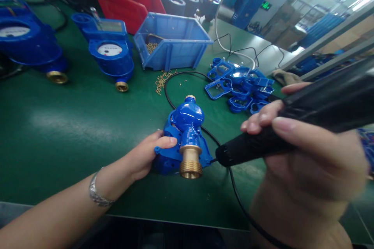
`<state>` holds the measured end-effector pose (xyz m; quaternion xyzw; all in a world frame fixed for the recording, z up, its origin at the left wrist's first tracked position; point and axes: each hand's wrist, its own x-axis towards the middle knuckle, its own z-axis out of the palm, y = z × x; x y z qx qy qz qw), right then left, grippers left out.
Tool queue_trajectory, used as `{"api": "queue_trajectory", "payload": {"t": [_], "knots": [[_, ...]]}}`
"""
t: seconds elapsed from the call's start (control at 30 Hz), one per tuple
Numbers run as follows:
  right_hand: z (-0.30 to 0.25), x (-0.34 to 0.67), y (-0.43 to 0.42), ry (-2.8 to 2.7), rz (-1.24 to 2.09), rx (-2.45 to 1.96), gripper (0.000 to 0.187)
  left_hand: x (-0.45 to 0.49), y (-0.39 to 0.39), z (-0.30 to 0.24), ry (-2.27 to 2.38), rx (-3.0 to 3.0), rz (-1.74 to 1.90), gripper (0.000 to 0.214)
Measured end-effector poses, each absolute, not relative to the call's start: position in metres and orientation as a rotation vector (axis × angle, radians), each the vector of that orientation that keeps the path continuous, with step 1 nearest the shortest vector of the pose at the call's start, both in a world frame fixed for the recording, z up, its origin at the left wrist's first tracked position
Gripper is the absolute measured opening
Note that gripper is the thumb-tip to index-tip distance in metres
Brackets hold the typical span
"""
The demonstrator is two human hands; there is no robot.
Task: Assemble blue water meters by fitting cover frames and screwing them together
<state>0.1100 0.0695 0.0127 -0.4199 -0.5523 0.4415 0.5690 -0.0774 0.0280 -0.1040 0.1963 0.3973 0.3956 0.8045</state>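
Near the front of the green table lies a blue water meter (189, 118), its underside turned up and its threaded brass end pointing at me. My left hand (153, 148) grips the meter's left side, thumb over the blue housing. In my right hand (309, 151) is a black electric screwdriver (248, 148), held tilted with fingers wrapped round its body. The bit's tip meets the right corner of the blue housing; whether a screw sits under it I cannot tell.
Two more blue water meters (109, 50) stand at the back left. Behind are a red bin (125, 2) and a light blue bin (181, 52) holding small brass screws. Loose brass screws (161, 81) and a heap of blue plastic covers (241, 81) lie on the table (73, 124). A black cable (236, 190) crosses it.
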Motion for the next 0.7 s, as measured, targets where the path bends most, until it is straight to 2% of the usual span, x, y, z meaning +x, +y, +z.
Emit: {"api": "queue_trajectory", "payload": {"t": [0.17, 0.7], "knots": [[-0.006, 0.103, 0.062, -1.154, 1.098, -0.982, 0.027, -0.071, 0.027, -0.098, 0.916, 0.382, 0.866, 0.062], [-0.015, 0.107, 0.054, -1.098, 1.088, -1.03, 0.024, -0.063, 0.026, -0.097, 1.001, 0.353, 0.904, 0.063]]}}
